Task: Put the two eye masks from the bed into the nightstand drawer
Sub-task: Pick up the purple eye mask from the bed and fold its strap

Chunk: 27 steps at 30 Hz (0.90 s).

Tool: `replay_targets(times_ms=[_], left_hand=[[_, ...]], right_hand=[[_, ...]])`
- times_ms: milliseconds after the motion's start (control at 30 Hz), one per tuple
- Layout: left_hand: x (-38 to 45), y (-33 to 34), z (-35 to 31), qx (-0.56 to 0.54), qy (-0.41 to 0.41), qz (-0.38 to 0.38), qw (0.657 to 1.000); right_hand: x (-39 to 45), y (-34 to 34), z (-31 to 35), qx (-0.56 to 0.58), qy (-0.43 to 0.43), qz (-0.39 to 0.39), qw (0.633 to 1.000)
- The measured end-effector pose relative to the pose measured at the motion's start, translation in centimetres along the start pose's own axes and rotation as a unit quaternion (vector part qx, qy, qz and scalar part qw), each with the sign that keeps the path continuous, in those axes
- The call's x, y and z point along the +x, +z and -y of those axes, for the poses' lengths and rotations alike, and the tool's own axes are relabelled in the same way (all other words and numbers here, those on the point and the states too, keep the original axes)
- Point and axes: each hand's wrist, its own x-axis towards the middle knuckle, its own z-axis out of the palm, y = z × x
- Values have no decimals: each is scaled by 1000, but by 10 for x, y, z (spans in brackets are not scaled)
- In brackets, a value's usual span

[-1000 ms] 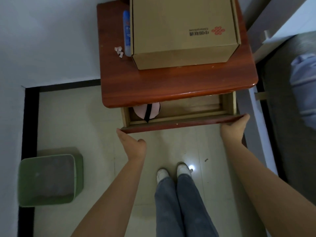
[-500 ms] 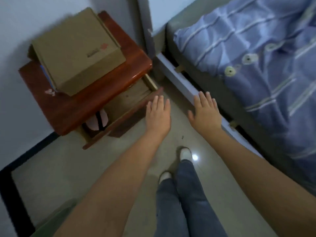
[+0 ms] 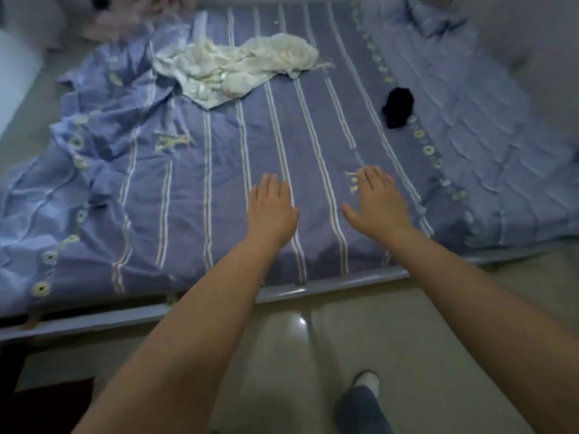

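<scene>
A black eye mask [image 3: 398, 107] lies crumpled on the blue striped bed cover [image 3: 219, 170], towards the right and farther back than my hands. My left hand [image 3: 271, 208] hovers flat over the cover near the bed's front edge, fingers together and extended, holding nothing. My right hand [image 3: 377, 203] is beside it, also flat and empty, roughly a forearm's length short of the black mask. The nightstand and its drawer are out of view.
A rumpled white cloth [image 3: 232, 65] lies at the back of the bed. Pinkish fabric [image 3: 138, 17] is bunched at the far left corner. The grey bed rail [image 3: 313, 289] runs across in front of me, above the pale tiled floor [image 3: 282, 355]. My shoe [image 3: 366, 382] shows at the bottom.
My view has swung right from the nightstand to the bed. Both hands left the drawer front and now reach out flat over the bed cover. The drawer was left open with a pink mask in it.
</scene>
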Motion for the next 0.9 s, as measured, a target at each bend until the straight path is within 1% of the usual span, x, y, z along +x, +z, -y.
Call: replay_targets(times_ms=[133,233,300,367,433,500,533,600,667,767,900], left_hand=[[66,7,-126,4,36,-5,999],[106,7,-188,34,78,13,996],[136,9,-215,57,85,19,995],[164,6,-228,57,69,34,995],[226,13,-256,59,40,24,997],[243,20,-254,44,16,54,997],[263,28,-260,35,3,63,997],[312,45,-273,16,-31,91,995],[362,58,-284,1,-70,117,991],[421,78,-302,-24,-103,137,985],[491,120,-317,-34,-112,143,983]], right_hand=[[19,-51,-119,2,32,-25,999],[42,-78,-183,10,52,-37,998],[64,-90,-221,23,68,-43,996],[83,-96,-246,32,80,-39,995],[137,-103,-297,28,71,-59,995],[149,-97,-309,31,78,-43,996],[167,-91,-325,30,69,-45,996],[208,-82,-358,27,64,-26,997],[248,-69,-389,17,64,10,998],[296,-48,-430,-1,71,55,996],[350,-4,-471,-1,73,83,994]])
